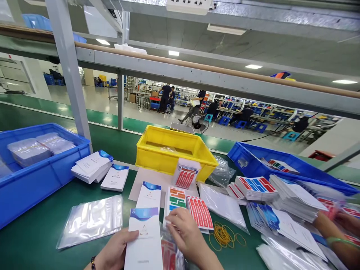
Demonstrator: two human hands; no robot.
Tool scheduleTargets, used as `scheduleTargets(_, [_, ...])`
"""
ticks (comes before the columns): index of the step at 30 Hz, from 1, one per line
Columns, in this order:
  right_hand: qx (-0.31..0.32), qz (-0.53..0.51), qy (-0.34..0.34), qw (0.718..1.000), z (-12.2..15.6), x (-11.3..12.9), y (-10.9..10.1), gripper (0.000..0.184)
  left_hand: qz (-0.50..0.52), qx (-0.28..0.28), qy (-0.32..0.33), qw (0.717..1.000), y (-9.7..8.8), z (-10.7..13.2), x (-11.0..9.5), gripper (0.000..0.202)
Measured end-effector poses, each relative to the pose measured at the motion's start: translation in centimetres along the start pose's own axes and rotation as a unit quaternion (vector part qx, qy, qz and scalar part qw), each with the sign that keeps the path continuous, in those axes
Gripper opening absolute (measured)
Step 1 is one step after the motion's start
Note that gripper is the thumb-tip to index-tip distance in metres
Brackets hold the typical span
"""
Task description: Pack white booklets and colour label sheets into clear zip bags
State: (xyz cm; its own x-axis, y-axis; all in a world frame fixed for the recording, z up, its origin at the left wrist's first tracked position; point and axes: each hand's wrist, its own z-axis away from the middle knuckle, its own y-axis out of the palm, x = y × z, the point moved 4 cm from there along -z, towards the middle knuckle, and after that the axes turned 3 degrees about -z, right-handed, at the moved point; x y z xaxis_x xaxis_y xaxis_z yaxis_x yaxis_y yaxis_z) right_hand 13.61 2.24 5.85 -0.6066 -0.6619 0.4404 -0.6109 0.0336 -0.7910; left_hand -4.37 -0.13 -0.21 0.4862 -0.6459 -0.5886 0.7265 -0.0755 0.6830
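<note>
My left hand [114, 250] grips a white booklet with a blue top edge [144, 240] by its left side at the near edge of the green table. My right hand [184, 231] rests with curled fingers on a clear plastic bag [168, 255] holding red label sheets, just right of the booklet; its fingertips touch a sticker sheet with orange, green and blue labels [176, 200]. A red label sheet [200, 213] lies beside that hand. Another booklet [149, 194] lies just beyond.
A yellow bin [168, 157] stands at centre, blue bins at left [33, 180] and right [253, 159]. Stacks of booklets [92, 167], clear bags [91, 219], yellow rubber bands [223, 234] and label stacks [254, 186] surround. Another person's forearm [334, 232] reaches in at right.
</note>
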Motion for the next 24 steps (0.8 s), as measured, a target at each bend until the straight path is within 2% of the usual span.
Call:
scheduleTargets(2, [0.006,0.064,0.085,0.994,0.6,-3.1,0.0,0.027,0.004,0.054,-0.018,0.998,1.2,0.4,0.0,0.029])
scheduleTargets(4, [0.040,0.104,0.132,0.985,1.3,-5.3,0.5,0.043,-0.013,0.104,-0.029,0.994,2.6,0.6,-0.1,0.034])
scheduleTargets(7, [0.064,0.115,0.150,0.980,2.0,-6.6,1.0,0.050,-0.068,0.149,-0.040,0.986,4.5,0.4,0.1,0.032])
scheduleTargets(9, [0.054,0.098,0.141,0.984,2.1,-6.6,0.8,0.043,-0.101,0.166,-0.052,0.980,5.6,-0.1,0.5,0.027])
scheduleTargets(12, [0.009,0.055,0.115,0.992,2.0,-6.5,-0.2,0.018,-0.127,0.173,-0.075,0.974,6.2,-1.3,1.2,0.023])
scheduleTargets(15, [-0.121,0.036,0.073,0.989,2.1,-6.3,-2.1,0.021,-0.115,0.147,-0.083,0.979,5.7,-2.9,1.9,0.025])
scheduleTargets(17, [-0.215,0.042,0.021,0.975,2.3,-5.3,-3.4,0.024,-0.088,0.108,-0.072,0.988,5.0,-3.9,2.0,0.025])
scheduleTargets(18, [-0.238,0.048,-0.008,0.970,2.4,-4.5,-3.7,0.028,-0.069,0.093,-0.064,0.991,4.7,-4.3,2.0,0.027])
scheduleTargets(20, [-0.222,0.062,-0.069,0.971,2.3,-2.6,-3.4,0.035,-0.014,0.090,-0.044,0.995,4.5,-4.8,1.7,0.035])
scheduleTargets(22, [-0.160,0.077,-0.124,0.976,2.0,-0.8,-2.1,0.034,0.042,0.111,-0.029,0.993,4.7,-5.1,1.2,0.044])
scheduleTargets(24, [-0.100,0.097,-0.169,0.976,1.7,0.6,-0.3,0.026,0.069,0.113,-0.029,0.991,4.7,-5.3,0.9,0.045])
